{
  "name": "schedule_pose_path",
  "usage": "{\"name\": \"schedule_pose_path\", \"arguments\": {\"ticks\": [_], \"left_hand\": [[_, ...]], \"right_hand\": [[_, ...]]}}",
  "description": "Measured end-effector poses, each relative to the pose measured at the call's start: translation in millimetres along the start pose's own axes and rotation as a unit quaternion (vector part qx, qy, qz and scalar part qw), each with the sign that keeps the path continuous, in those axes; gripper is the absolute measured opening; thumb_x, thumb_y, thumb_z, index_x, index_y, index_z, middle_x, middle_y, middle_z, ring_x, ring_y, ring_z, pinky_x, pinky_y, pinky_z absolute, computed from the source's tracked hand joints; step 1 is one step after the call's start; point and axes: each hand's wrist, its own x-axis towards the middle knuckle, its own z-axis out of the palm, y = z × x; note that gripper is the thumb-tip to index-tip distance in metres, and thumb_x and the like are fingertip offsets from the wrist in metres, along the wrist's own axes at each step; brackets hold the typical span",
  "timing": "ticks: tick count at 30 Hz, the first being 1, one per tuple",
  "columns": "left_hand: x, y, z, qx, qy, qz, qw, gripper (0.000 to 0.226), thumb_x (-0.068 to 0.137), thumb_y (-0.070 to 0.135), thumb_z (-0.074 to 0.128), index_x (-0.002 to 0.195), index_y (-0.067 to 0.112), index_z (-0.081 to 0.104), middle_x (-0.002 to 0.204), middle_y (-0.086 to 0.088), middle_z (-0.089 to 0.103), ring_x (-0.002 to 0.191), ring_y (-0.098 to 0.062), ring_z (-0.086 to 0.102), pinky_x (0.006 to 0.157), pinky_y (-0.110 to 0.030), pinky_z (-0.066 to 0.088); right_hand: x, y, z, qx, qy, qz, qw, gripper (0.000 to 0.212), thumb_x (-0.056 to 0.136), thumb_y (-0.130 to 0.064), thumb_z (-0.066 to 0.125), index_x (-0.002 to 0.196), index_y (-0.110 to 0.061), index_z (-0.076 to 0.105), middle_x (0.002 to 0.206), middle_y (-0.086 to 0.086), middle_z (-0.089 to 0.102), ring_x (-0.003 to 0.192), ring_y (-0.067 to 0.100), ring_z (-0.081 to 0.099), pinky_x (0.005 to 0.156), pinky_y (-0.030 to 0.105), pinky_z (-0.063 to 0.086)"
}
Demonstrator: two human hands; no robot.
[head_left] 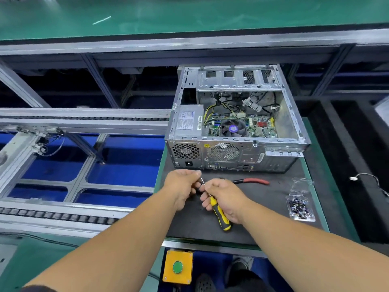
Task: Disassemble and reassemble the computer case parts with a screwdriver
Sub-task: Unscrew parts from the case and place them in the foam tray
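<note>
While the desktop computer case [235, 121] lies on its side with the side panel off in the upper middle of the frame, its motherboard, CPU fan [233, 129] and power supply [188, 121] exposed, both hands work just below its rear panel, at the centre. The case rests on a dark mat [189, 224] edged in green; an aluminium conveyor frame [63, 123] fills the left of the frame.

The right hand [226, 199] wraps its fingers round the yellow-and-black screwdriver [219, 213], handle down toward the lower centre, shaft angled up and left. The left hand [182, 184] has its fingertips pinched at the shaft's tip; what they hold there is too small to tell, probably a screw being seated on the bit.

To do this well, I judge the screw should sit square on the tip before the left hand lets go, then travel to its hole with the shaft kept steady, so it does not drop into the case among the cables.

Red-handled pliers [252, 181] lie on the mat just right of the hands. A clear plastic box of screws [300, 207], lid open, sits near the mat's right edge. A yellow button box with a green button [177, 267] is at lower centre.
</note>
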Motion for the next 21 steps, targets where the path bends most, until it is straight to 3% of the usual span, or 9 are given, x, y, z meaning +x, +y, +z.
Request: {"name": "schedule_pose_path", "arguments": {"ticks": [11, 17, 21], "left_hand": [[12, 3, 7, -0.041, -0.012, -0.038, 0.998, 0.026, 0.1, 0.011, 0.063, 0.076, 0.005, 0.068, 0.07, -0.01, 0.064, 0.046, -0.013, 0.052, 0.047, -0.023, 0.043], [18, -1, 4, 0.021, -0.003, -0.063, 0.998, 0.028, 0.097, 0.016, 0.067, 0.07, 0.008, 0.067, 0.068, -0.01, 0.061, 0.052, -0.015, 0.047, 0.048, -0.025, 0.035], [22, 3, 14, 0.073, 0.024, -0.046, 0.996, 0.021, 0.093, 0.011, 0.062, 0.074, 0.01, 0.07, 0.071, -0.01, 0.062, 0.061, -0.024, 0.045, 0.054, -0.029, 0.034]], "right_hand": [[-1, -1, 3, 0.026, 0.008, 0.012, 1.0, 0.019, 0.108, -0.008, 0.049, 0.098, 0.001, 0.063, 0.073, 0.017, 0.065, 0.056, 0.023, 0.064, 0.051, 0.029, 0.055], [2, 0, 13, 0.039, 0.052, 0.037, 0.997, 0.018, 0.105, -0.007, 0.051, 0.094, -0.002, 0.064, 0.072, 0.015, 0.064, 0.055, 0.023, 0.065, 0.054, 0.031, 0.058], [6, -2, 24, 0.071, 0.075, 0.057, 0.993, 0.021, 0.104, -0.01, 0.057, 0.085, -0.006, 0.066, 0.062, 0.011, 0.06, 0.049, 0.023, 0.058, 0.049, 0.03, 0.051]]}}
